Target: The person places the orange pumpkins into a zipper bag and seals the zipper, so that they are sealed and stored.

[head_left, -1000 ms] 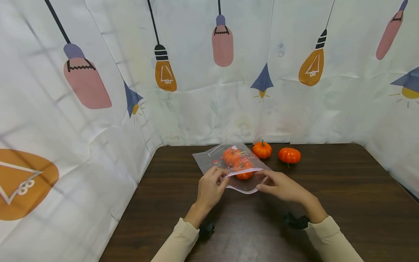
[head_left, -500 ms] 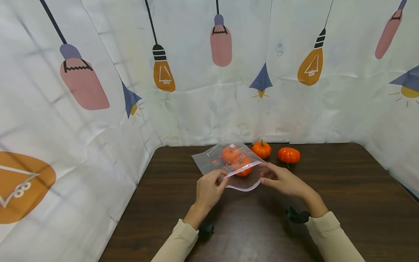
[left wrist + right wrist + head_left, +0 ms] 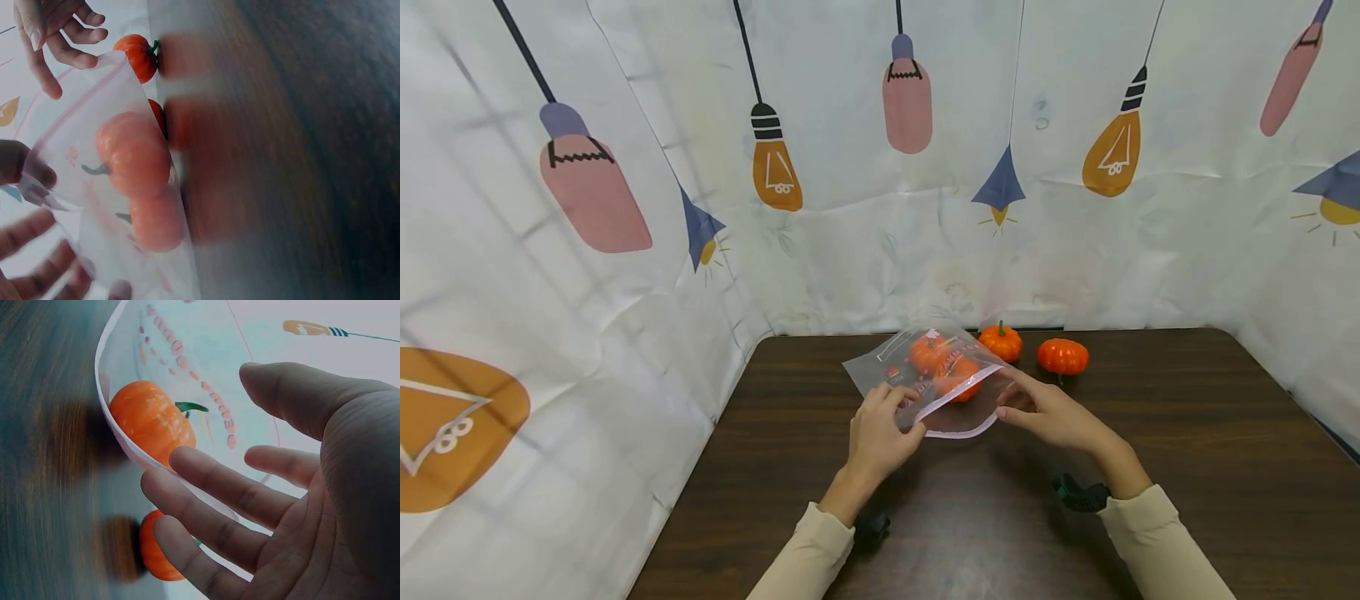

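A clear zip-top bag point(image 3: 880, 367) with red print and a pale pink rim lies on the table, its mouth gaping toward me. Inside are two small orange pumpkins, a nearer one point(image 3: 957, 373) and a farther one point(image 3: 928, 353). My left hand point(image 3: 876, 437) is at the mouth's left corner. In the left wrist view its thumb point(image 3: 40, 175) shows through the film while the blurred fingers point(image 3: 47, 269) spread apart outside. My right hand point(image 3: 1052, 412) is at the mouth's right end, fingers extended and thumb apart in the right wrist view; some fingers overlap the rim point(image 3: 128, 447).
Two more pumpkins stand behind my right hand: one upright point(image 3: 1000, 342) beside the bag, another point(image 3: 1063, 357) tipped with its stem toward me. The dark wood table point(image 3: 1187, 433) ends at a white lamp-printed curtain point(image 3: 850, 267) at the back and sides.
My left thumb and fingers have parted from a pinch on the bag's corner. The right hand has shifted slightly up and right, and the upper rim's right end has risen.
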### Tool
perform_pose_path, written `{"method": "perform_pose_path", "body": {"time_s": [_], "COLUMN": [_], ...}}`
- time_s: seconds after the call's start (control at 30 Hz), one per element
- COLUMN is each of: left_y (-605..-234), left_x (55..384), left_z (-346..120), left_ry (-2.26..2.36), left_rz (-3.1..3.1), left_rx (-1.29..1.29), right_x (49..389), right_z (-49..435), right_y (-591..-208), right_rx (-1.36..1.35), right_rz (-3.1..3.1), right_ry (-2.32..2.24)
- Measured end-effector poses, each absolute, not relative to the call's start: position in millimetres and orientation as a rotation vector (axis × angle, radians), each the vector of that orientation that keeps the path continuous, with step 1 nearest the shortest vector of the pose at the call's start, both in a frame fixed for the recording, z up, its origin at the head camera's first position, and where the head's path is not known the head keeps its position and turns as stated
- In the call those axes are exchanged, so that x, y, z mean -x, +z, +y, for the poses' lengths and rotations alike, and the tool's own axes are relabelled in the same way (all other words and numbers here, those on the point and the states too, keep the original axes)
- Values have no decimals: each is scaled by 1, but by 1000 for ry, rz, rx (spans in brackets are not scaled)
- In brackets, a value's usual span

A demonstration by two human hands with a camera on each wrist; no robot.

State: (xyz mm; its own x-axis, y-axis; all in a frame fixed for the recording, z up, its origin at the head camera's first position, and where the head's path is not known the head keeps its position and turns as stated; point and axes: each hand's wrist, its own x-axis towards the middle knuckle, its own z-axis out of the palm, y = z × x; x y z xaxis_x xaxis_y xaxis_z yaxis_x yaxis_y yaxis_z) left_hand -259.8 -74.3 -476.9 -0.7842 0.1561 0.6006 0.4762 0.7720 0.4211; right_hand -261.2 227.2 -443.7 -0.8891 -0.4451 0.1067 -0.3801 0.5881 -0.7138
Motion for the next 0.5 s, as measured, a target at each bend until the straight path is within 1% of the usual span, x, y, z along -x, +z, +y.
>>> {"method": "perform_pose_path", "body": {"time_s": [0.27,0.5], "left_y": [-477,-478], "left_x": [258,260], "left_z": [-74,-73], "left_ry": [-741,-847], "left_rz": [-2535,-2516], "left_rx": [251,274], "right_x": [260,259], "right_z": [226,225], "right_y": [-442,-440], "right_rx": [728,750], "right_rz": [2720,2726], "right_ry": [-1202,-1192]}}
